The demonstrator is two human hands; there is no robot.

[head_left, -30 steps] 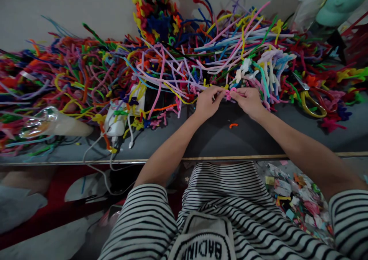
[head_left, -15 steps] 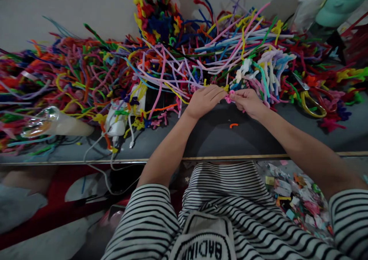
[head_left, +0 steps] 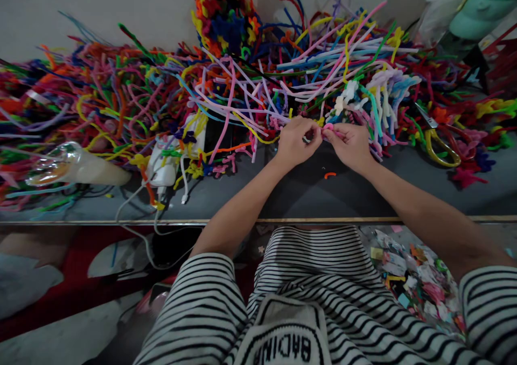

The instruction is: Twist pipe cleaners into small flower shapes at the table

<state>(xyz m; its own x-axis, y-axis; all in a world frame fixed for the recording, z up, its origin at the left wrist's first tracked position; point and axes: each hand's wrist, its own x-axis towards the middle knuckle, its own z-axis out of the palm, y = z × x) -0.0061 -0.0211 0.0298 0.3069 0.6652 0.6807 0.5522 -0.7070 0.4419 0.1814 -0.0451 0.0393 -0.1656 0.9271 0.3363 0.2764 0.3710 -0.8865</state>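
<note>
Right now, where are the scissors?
The scissors lie in the right part of the head view, right of the right hand, just above a deep-pink fuzzy piece.

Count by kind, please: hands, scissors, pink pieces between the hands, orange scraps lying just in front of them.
Left hand and right hand: 2
Pink piece: 1
Orange scrap: 1
Scissors: 1 pair
Total: 5

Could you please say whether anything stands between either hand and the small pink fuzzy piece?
Nothing visible does: the left hand and right hand meet at the pink fuzzy piece, fingertips on it. The orange scrap lies clear of both.
</note>
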